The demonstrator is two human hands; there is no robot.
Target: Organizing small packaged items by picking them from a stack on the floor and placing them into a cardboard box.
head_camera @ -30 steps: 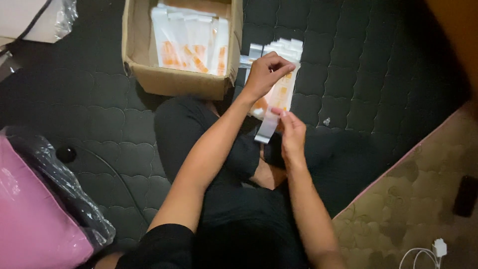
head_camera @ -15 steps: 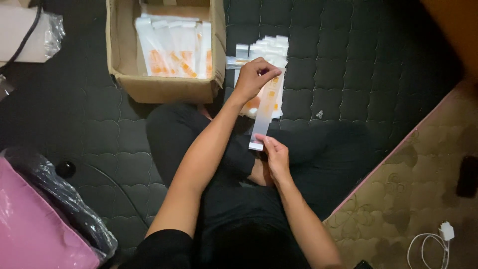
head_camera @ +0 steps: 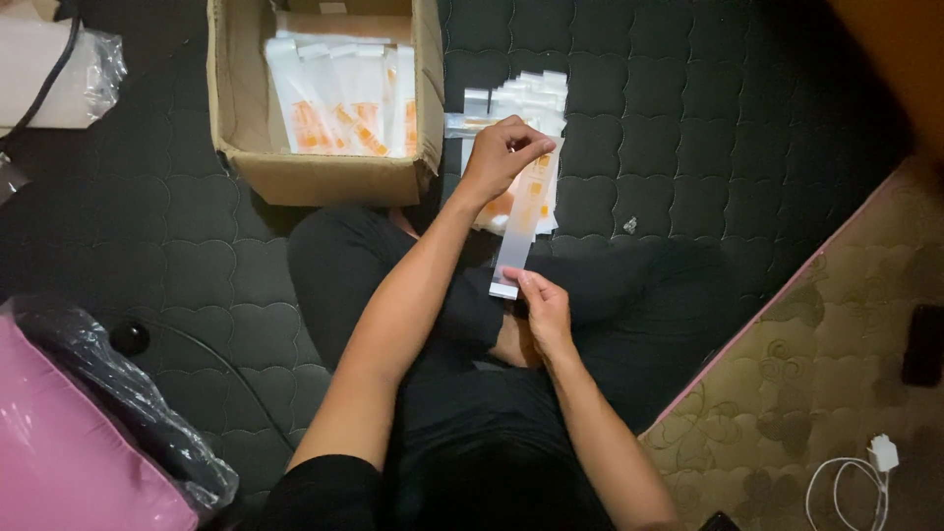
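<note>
Long clear sleeve with orange print (head_camera: 518,221) stretched over the lap, pinched at its top by the closed left hand (head_camera: 501,157) and at its bottom edge by the right hand (head_camera: 540,308), above a pile of like sleeves (head_camera: 531,93) beside an open cardboard box (head_camera: 324,177) of white-and-orange packets (head_camera: 339,98).

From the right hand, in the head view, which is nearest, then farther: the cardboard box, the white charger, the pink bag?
1. Cardboard box, up-left of the right hand.
2. White charger, far right on the rug.
3. Pink bag, far left corner.
</note>
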